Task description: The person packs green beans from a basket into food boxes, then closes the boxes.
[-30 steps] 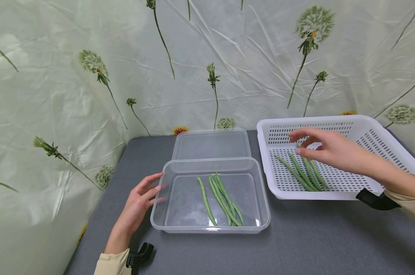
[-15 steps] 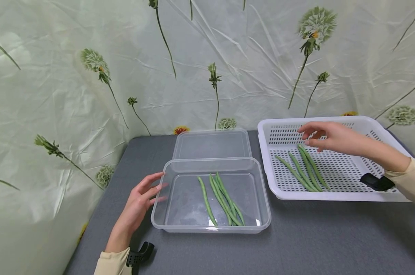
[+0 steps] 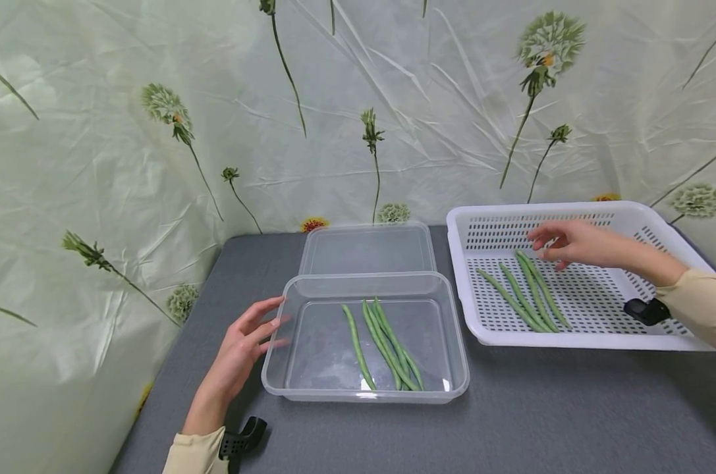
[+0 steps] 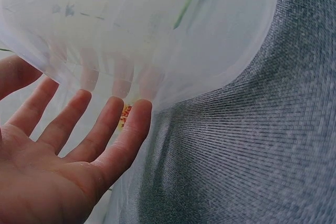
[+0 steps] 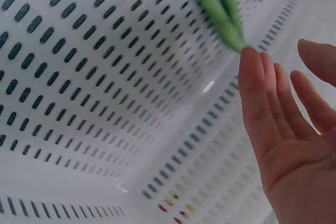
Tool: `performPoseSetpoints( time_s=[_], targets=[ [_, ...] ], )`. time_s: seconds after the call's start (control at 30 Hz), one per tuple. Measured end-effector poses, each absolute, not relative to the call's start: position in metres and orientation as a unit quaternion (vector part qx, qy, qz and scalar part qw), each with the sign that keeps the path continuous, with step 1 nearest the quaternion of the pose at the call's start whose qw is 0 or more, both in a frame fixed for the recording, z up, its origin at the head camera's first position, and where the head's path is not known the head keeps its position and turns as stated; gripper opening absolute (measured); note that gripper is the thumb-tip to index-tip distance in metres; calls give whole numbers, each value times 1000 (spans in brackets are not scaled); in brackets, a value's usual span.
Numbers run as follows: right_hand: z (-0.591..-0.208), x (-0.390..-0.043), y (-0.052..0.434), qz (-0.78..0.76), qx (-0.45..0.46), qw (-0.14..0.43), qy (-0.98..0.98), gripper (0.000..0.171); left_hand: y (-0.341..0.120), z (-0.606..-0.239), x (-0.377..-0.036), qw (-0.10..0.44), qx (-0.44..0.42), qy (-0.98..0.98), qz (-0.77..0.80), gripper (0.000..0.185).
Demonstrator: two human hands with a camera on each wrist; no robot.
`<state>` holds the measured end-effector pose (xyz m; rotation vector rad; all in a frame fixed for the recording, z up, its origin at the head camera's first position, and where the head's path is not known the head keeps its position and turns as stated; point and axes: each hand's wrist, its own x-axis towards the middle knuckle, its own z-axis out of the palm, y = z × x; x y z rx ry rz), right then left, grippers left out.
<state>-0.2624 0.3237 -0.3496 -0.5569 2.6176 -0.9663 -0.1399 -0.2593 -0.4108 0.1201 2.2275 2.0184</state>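
Observation:
My left hand (image 3: 233, 359) rests with its fingers spread against the left wall of a clear plastic container (image 3: 366, 397). In the left wrist view its fingertips (image 4: 140, 109) meet the translucent side. Several green beans (image 3: 387, 349) lie on the container's floor, one apart from the bunch. My right hand (image 3: 583, 243) hovers inside a white perforated basket (image 3: 571, 339), fingers loosely bent and holding nothing. Just left of it, several more green beans (image 3: 526, 296) lie side by side. In the right wrist view the fingertips (image 5: 251, 59) overlap the end of one green bean (image 5: 212, 6).
A clear flat lid (image 3: 366, 249) lies behind the container. Grey cloth (image 3: 358, 441) covers the table. A pale flower-printed sheet (image 3: 334, 131) hangs at the back and left. The basket stands to the right of the container.
My right hand has shifted rightward over the basket and dipped slightly, so the tips of the beans are uncovered. The left hand stays at the container's wall.

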Motion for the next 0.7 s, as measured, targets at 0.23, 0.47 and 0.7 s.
performPoseSetpoints(
  time_s=[0.23,0.47,0.7],
  targets=[
    [-365,-274,331,-369,-173,223,886,47,-260,-411,-141,69,42,739,669,45],
    [-373,-279,327,-374,-161,239,882,48,-260,-410,-141,66,50,735,673,46],
    [-377,-280,327,-382,-148,255,876,51,-260,-412,-140,66,49,735,673,46]
  ],
)
